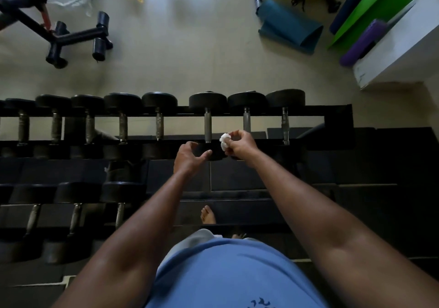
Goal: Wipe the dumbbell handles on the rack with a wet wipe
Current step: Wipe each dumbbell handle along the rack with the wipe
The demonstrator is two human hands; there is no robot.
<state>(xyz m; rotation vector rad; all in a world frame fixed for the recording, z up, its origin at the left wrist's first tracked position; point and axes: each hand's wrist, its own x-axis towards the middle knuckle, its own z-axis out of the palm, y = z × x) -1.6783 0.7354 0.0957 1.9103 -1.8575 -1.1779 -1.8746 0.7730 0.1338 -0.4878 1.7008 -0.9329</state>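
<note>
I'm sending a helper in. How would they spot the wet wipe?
Find the top tier of the dumbbell rack. Near its right end, the right hand hovers over the handles. The wet wipe is the crumpled white wad pinched in its fingers, the only white thing among black weights.

— Where are your arms?

— Both bare forearms reach forward and slightly inward from my chest, elbows low, wrists nearly level with each other.

— And the left hand [188, 156]?

— It hangs loose, palm turned toward the right, thumb stretched out sideways and the fingers gently curved above it, gripping nothing.

— The right hand [240, 145]?

— Just beside the left one, a little farther forward. My fingertips [229, 141] are bunched together with the thumb, pinching a crumpled white wipe [224, 141], knuckles raised and the wrist bent slightly down.

— Do the hands touch?

— No, a narrow gap separates my left thumb tip from the right hand.
</note>
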